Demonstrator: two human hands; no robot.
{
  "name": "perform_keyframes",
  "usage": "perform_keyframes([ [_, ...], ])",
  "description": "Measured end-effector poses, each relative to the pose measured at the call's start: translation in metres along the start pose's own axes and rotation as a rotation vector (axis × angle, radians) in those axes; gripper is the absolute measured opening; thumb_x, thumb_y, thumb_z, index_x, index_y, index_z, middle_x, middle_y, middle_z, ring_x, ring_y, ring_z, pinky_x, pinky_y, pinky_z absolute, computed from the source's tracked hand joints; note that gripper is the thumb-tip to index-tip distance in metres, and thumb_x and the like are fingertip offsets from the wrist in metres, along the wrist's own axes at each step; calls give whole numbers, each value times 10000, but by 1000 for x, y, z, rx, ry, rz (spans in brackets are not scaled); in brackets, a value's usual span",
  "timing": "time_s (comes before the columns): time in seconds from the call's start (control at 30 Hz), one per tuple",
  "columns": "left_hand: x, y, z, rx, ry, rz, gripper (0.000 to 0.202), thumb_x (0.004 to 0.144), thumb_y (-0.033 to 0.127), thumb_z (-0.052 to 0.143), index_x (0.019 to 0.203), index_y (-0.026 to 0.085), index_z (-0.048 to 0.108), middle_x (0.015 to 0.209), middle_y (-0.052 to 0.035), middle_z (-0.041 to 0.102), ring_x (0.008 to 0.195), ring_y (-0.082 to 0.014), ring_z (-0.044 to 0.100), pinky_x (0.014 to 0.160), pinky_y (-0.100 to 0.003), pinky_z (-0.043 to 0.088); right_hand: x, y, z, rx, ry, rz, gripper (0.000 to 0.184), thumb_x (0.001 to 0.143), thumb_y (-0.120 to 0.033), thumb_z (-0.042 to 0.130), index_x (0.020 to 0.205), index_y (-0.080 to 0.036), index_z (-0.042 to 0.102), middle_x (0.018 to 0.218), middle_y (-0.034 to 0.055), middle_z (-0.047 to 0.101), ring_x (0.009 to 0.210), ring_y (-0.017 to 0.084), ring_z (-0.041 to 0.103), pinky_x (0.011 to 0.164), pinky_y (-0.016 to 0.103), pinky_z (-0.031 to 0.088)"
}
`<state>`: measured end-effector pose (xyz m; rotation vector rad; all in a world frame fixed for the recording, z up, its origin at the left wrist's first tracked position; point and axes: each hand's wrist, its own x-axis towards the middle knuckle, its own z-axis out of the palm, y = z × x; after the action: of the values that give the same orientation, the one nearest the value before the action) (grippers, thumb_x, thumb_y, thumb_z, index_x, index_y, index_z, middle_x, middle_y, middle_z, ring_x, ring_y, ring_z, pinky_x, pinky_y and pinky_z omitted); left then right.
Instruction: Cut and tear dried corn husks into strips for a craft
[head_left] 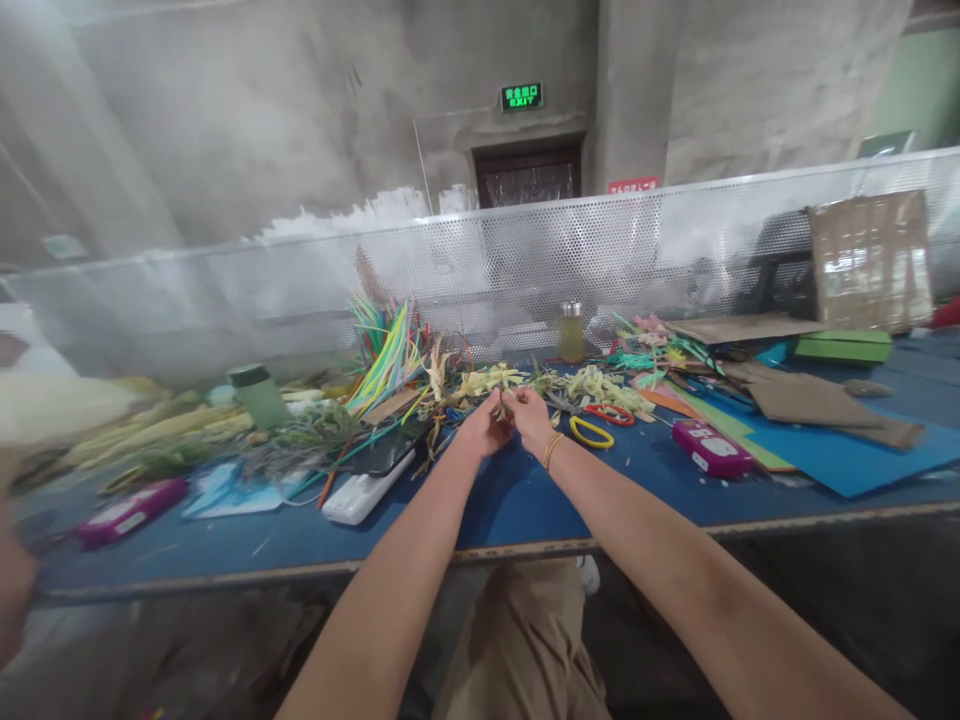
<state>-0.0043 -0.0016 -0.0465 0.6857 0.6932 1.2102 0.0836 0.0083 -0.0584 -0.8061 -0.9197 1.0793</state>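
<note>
My left hand point(487, 425) and my right hand point(529, 415) meet above the middle of the blue table point(555, 505). The fingers of both are closed together at one spot, and whatever is between them is too small and blurred to name. Just beyond my fingertips lies a heap of pale yellow-green strips point(487, 380), with another pale heap point(600, 390) to its right. Yellow-handled scissors point(591, 433) rest near my right hand, beside a red-handled pair point(609, 413). A white power strip point(367, 493) sits left of my left hand.
Bundled coloured pipe cleaners point(394, 355) stand behind to the left, near a green bottle point(259, 395). At right lie a purple box point(711, 449), blue sheets point(840, 455) and cardboard point(810, 395). A perforated metal panel point(570, 250) bounds the table's back. Part of another person point(15, 560) shows at left.
</note>
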Motion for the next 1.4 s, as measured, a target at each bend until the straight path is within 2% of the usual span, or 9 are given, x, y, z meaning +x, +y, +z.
perform_keyframes([
  [0.2, -2, 2, 2, -1, 35, -1, 105, 816, 257, 652, 866, 169, 624, 608, 12, 585, 502, -95, 532, 529, -205, 453, 0, 3, 0, -36, -23, 29, 321, 569, -381, 740, 657, -184, 503, 567, -55, 515, 530, 90, 475, 518, 214, 406],
  [0.4, -5, 5, 3, 100, -27, 50, 145, 823, 252, 631, 909, 138, 657, 631, -14, 623, 429, -77, 490, 417, -178, 374, -5, -6, 1, -42, -173, 203, 230, 651, -298, 716, 687, -172, 528, 567, -36, 532, 525, 105, 519, 515, 237, 467],
  [0.57, -2, 4, -2, 192, 65, 165, 257, 766, 321, 708, 949, 144, 671, 634, -24, 636, 514, -133, 582, 500, -240, 460, -4, -11, 0, -129, -368, 252, 112, 687, -215, 644, 766, -175, 575, 588, -26, 565, 529, 116, 550, 496, 226, 457],
  [0.7, 2, 3, -5, 174, 90, 179, 347, 712, 371, 760, 966, 151, 672, 564, 7, 583, 467, -129, 550, 479, -245, 442, -5, -9, 0, -224, -413, 281, 164, 737, -333, 645, 782, -192, 574, 551, -17, 573, 482, 119, 518, 445, 215, 402],
  [0.83, -1, 4, -2, 176, 15, 119, 408, 743, 421, 721, 1048, 158, 652, 504, 38, 523, 352, -98, 441, 383, -220, 354, -6, -9, -2, -308, -439, 287, 278, 772, -449, 644, 722, -205, 520, 515, -16, 550, 443, 113, 475, 426, 219, 366],
  [0.93, -5, 7, 0, 207, -33, 87, 414, 773, 430, 681, 1089, 165, 635, 478, 48, 493, 322, -107, 417, 343, -219, 309, -7, -11, -3, -378, -452, 228, 284, 805, -456, 613, 708, -210, 508, 547, -5, 563, 459, 128, 479, 434, 238, 361],
  [1.1, -5, 10, 1, 199, -26, 79, 353, 817, 381, 637, 1099, 170, 634, 505, 45, 528, 318, -91, 407, 352, -212, 312, -7, -6, 1, -372, -442, 104, 292, 844, -414, 548, 642, -213, 483, 478, -27, 481, 414, 109, 401, 436, 234, 319],
  [1.3, -5, 8, 5, 116, -25, 148, 230, 760, 303, 706, 942, 167, 666, 640, 11, 618, 473, -88, 525, 485, -202, 410, -1, -1, 4, -280, -319, 27, 171, 822, -340, 534, 706, -214, 537, 523, -34, 484, 496, 125, 455, 505, 238, 375],
  [1.4, -9, 6, 9, 138, -15, 173, 227, 716, 305, 745, 900, 192, 673, 694, 11, 640, 544, -91, 556, 545, -202, 431, 8, -9, 1, -201, -251, 9, 175, 810, -348, 542, 708, -211, 503, 520, -55, 458, 472, 99, 412, 464, 205, 329],
])
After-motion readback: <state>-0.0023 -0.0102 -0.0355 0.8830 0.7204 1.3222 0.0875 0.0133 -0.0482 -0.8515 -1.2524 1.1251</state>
